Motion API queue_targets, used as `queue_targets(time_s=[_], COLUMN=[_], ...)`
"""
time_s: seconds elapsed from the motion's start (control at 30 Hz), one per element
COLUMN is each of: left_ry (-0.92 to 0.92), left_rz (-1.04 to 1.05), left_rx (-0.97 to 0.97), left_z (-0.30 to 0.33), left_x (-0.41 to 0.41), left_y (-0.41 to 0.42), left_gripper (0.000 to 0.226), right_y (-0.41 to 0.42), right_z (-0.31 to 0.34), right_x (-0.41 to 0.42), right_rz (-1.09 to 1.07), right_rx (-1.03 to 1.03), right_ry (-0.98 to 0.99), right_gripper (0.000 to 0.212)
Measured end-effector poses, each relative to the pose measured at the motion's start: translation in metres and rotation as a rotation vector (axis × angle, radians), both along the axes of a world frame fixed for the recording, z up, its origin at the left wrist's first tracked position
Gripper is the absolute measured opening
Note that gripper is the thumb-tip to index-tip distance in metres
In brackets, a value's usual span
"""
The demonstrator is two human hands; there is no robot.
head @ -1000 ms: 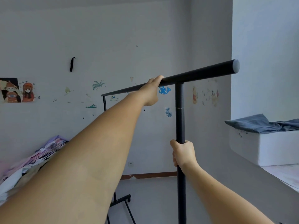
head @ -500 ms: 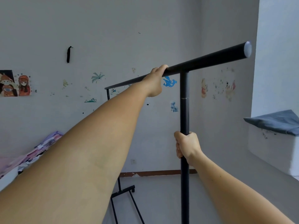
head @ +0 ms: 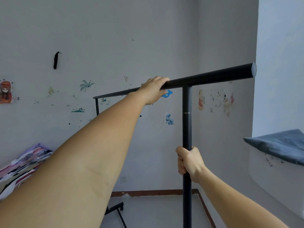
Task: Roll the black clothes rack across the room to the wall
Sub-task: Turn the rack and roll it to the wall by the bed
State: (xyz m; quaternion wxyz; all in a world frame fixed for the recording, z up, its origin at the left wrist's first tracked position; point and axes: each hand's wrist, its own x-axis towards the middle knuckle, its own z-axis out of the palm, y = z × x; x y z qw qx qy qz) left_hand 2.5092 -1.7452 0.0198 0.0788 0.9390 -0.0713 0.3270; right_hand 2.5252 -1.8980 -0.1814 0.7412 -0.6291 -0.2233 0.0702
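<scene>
The black clothes rack (head: 187, 129) stands in front of me, its bare top bar running from the upper right back toward the far wall. My left hand (head: 153, 90) grips the top bar just left of the near upright. My right hand (head: 189, 162) is wrapped around the near upright about halfway down. The rack's far foot with a caster (head: 117, 208) rests on the grey floor close to the wall (head: 115, 46). My left forearm hides most of the far upright.
The wall ahead carries small stickers and a picture (head: 5, 92) at the left. A bed with patterned bedding (head: 24, 162) lies at the left. A white ledge with a grey-blue cloth (head: 283, 145) juts in at the right. A brown skirting (head: 156, 193) marks the wall's base.
The rack has rolled closer to the wall. The view has shifted, so the ledge now sits at the right edge and the top bar appears lower than half a second ago. Both hands keep their grips.
</scene>
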Motion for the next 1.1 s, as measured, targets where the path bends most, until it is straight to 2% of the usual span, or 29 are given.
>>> queue_targets(time_s=[0.1,0.3,0.73,1.1], left_ry=[-0.012,-0.010,-0.018,-0.020], left_rz=[-0.011,0.006,0.057,0.041], left_rx=[-0.011,-0.021,-0.057,-0.001], left_z=[0.000,0.000,-0.006,-0.006], left_x=[0.024,0.062,0.125,0.211], left_y=[-0.008,-0.015,0.024,0.060], left_gripper=[0.028,0.024,0.029,0.036], right_y=[-0.008,-0.012,0.035,0.058], right_z=[0.001,0.000,-0.001,-0.001], right_x=[0.024,0.065,0.139,0.224], right_rz=[0.023,0.037,0.082,0.089], right_rx=[-0.003,0.005,-0.012,-0.035], right_ry=[0.005,-0.006,-0.014,-0.027], right_gripper=[0.036,0.037,0.037,0.033])
